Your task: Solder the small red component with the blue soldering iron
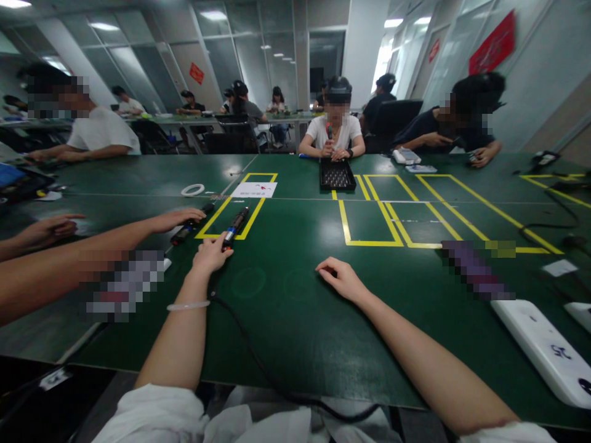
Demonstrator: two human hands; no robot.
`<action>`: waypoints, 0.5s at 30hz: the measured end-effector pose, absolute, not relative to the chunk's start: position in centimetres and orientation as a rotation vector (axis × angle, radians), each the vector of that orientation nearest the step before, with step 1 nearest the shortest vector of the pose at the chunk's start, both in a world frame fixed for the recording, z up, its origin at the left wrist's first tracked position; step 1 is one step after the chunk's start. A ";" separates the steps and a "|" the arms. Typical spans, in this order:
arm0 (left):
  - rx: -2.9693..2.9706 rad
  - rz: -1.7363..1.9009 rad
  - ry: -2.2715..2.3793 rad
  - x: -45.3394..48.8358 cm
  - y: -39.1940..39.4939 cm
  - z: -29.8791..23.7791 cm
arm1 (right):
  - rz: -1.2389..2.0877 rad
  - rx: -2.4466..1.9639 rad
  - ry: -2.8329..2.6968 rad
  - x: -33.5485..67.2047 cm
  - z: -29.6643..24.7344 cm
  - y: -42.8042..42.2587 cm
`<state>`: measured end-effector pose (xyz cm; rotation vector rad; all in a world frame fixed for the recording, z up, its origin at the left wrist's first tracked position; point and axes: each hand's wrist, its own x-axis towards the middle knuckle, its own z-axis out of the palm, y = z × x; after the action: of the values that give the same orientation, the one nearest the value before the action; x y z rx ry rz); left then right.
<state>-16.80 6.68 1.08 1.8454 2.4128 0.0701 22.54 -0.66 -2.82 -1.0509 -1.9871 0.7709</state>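
Observation:
My left hand [211, 253] has its fingers around the near end of a dark electric screwdriver [237, 224] with a blue band. The tool lies on the green table [295, 332], pointing away from me within a yellow tape outline [253, 220]. A black cable [244, 335] runs from near my left wrist over the table edge. My right hand [344, 280] rests on the table to the right, fingers curled together, with nothing visible in them. Left of my left hand, a co-worker's hand [184, 216] lies over a second similar dark tool [185, 231].
A white printed card [255, 189] and a white tape roll [192, 190] lie beyond my left hand. Across the table, a person holds a red-tipped tool above a black compartment tray [337, 176]. A white power bank [545, 351] lies at right, near a blurred phone-shaped item [475, 269].

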 end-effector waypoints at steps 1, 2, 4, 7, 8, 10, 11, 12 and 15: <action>1.804 0.082 2.460 -18.0 6.8 1.0 | 0.772 -1.052 -1.985 22.5 -2.8 -0.7; 1.771 0.094 2.502 -19.0 6.8 0.9 | 0.774 -1.052 -1.985 22.5 -2.8 -0.7; 1.735 0.125 2.564 -20.6 6.7 0.8 | 0.775 -1.054 -1.983 22.5 -2.8 -0.7; 1.721 0.159 2.627 -21.6 6.2 0.8 | 0.782 -1.052 -1.981 22.4 -2.9 -0.6; 1.732 0.171 2.650 -21.6 6.0 0.9 | 0.786 -1.051 -1.979 22.3 -3.0 -0.6; 1.778 0.202 2.699 -21.1 5.6 1.0 | 0.792 -1.049 -1.978 22.4 -3.1 -0.5; 1.799 0.222 2.719 -20.7 5.5 1.2 | 0.795 -1.049 -1.978 22.4 -3.2 -0.5; 1.802 0.244 2.734 -20.3 5.4 1.3 | 0.797 -1.049 -1.979 22.4 -3.2 -0.5; 1.692 0.287 2.749 -19.5 5.3 1.7 | 0.795 -1.046 -1.980 22.5 -3.3 -0.4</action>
<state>-19.54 5.28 1.75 1.6922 2.7489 0.2868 22.47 -0.44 -3.27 -1.0457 -1.9800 0.7952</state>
